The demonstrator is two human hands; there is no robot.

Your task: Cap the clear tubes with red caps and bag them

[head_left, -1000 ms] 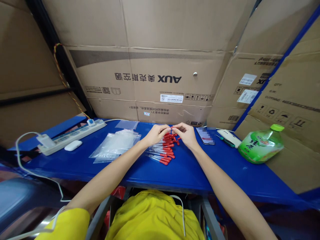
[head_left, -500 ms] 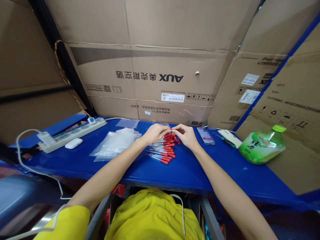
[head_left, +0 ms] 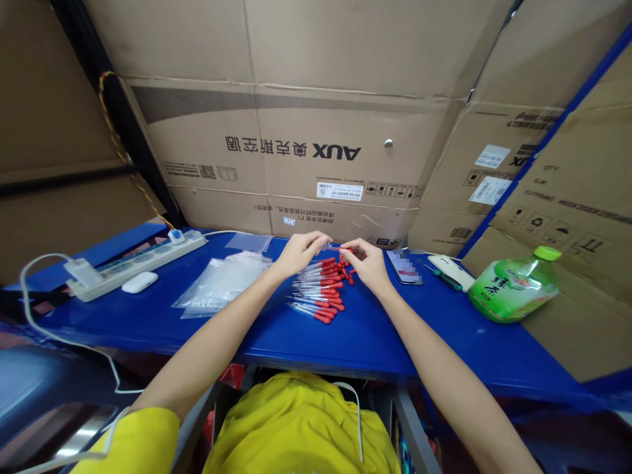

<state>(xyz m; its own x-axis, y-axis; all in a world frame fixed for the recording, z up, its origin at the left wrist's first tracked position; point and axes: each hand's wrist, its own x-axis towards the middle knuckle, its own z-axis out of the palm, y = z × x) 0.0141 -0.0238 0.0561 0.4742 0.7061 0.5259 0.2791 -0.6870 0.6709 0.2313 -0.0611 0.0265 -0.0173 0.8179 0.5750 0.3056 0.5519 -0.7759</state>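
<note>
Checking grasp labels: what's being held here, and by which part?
One dropper, lifted above the pile of droppers: right hand pinches its red bulb end, left hand the clear tube end.

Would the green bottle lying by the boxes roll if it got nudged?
Probably. The green bottle lies on its side on the blue table, its rounded body free to roll, though the cardboard box behind may stop it. It looks like thin plastic, so likely light.

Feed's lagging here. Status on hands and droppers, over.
Left hand and right hand pinch one dropper between them, above the dropper pile. Nothing in the way.
</note>
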